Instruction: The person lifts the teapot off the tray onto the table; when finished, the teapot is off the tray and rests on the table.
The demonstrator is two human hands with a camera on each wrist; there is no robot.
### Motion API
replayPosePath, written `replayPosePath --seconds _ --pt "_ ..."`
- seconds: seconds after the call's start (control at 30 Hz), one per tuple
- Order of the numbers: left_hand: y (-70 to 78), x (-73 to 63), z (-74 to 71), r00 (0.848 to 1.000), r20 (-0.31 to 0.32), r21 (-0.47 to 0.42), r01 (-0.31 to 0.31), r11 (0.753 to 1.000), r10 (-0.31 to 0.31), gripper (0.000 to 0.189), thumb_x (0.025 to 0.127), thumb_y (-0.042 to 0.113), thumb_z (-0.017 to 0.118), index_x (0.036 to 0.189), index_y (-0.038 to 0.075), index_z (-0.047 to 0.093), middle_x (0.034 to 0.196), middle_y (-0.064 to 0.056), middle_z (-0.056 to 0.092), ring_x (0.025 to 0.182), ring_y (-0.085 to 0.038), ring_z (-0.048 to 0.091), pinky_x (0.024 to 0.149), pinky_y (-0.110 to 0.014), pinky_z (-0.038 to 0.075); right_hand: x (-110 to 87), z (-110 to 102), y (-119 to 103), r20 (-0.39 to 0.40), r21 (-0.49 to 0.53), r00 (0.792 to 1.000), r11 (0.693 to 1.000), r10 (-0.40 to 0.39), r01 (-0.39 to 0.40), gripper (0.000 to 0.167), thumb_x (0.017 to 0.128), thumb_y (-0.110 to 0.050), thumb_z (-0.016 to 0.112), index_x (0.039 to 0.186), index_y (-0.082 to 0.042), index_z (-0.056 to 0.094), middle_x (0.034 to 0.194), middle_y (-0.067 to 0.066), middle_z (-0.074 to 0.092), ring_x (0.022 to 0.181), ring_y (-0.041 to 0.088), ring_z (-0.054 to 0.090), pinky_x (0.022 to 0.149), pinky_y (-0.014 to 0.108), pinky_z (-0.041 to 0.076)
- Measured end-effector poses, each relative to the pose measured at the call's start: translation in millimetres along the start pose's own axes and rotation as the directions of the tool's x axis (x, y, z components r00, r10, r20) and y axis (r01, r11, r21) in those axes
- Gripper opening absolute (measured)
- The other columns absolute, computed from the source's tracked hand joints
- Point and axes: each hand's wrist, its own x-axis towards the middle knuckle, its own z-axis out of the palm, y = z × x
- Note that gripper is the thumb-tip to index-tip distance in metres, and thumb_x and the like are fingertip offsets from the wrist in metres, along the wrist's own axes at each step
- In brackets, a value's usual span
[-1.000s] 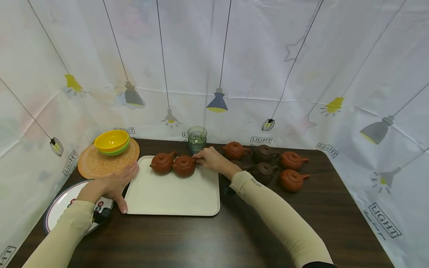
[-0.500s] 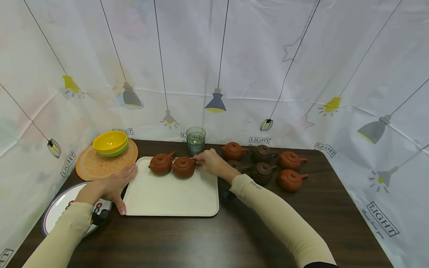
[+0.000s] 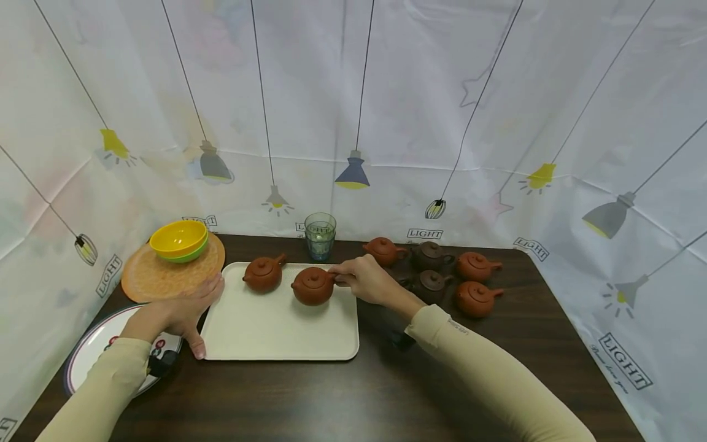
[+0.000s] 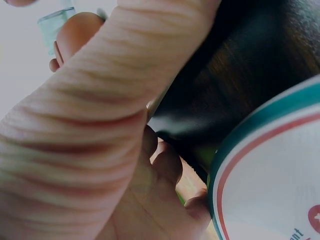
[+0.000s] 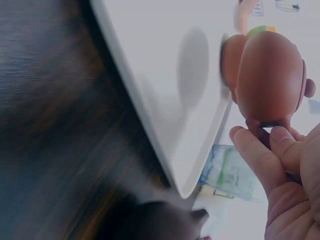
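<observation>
My right hand (image 3: 366,279) pinches the side handle of a reddish-brown clay teapot (image 3: 312,286) between thumb and fingers. In the right wrist view this teapot (image 5: 272,75) hangs above the cream tray (image 5: 165,150), its shadow lying apart on the surface. A second reddish-brown teapot (image 3: 263,274) stands at the back left of the tray (image 3: 282,334). My left hand (image 3: 179,314) spans the tray's left edge, its thumb at the near corner and its fingers stretched toward the back. In the left wrist view, the thumb and wrist hide most of the tray.
Right of the tray stand several teapots, reddish ones (image 3: 477,299) and dark brown ones (image 3: 431,255). A glass (image 3: 320,236) stands behind it. On the left are an orange round board (image 3: 135,276) with yellow and green bowls (image 3: 178,238) and a white plate (image 3: 91,362).
The right hand has lifted the teapot off the tray and drawn it slightly right and nearer, away from the second teapot. The left hand keeps its place on the tray's edge.
</observation>
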Motion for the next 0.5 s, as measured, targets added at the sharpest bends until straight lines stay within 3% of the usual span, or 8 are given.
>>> replayPosePath --seconds 0.27,0.5 --pt "-0.1 -0.4 -0.6 1.0 -0.006 0.023 -0.01 1.0 0.011 0.164 0.057 0.056 0.101 0.168 -0.007 -0.002 0.175 -0.034 -0.013 0.163 -0.056 -0.006 0.128 -0.077 0.005 -54.6 -17.5 3.5 -0.032 -0.014 0.999 1.0 -0.014 0.014 0.034 0.098 0.011 0.067 0.128 -0.002 0.077 0.118 0.013 0.082 0.098 0.022 0.082 0.068 0.017 0.059" --pt "0.5 0.2 0.0 1.0 -0.001 0.023 -0.011 1.0 0.011 0.163 0.058 0.057 0.1 0.168 -0.007 -0.002 0.175 -0.034 -0.013 0.163 -0.056 -0.006 0.128 -0.078 0.005 -106.1 -25.2 17.9 -0.05 -0.065 0.999 0.998 -0.008 0.005 0.032 0.095 0.011 0.07 0.124 -0.001 0.079 0.115 0.013 0.083 0.096 0.022 0.082 0.074 0.027 0.065"
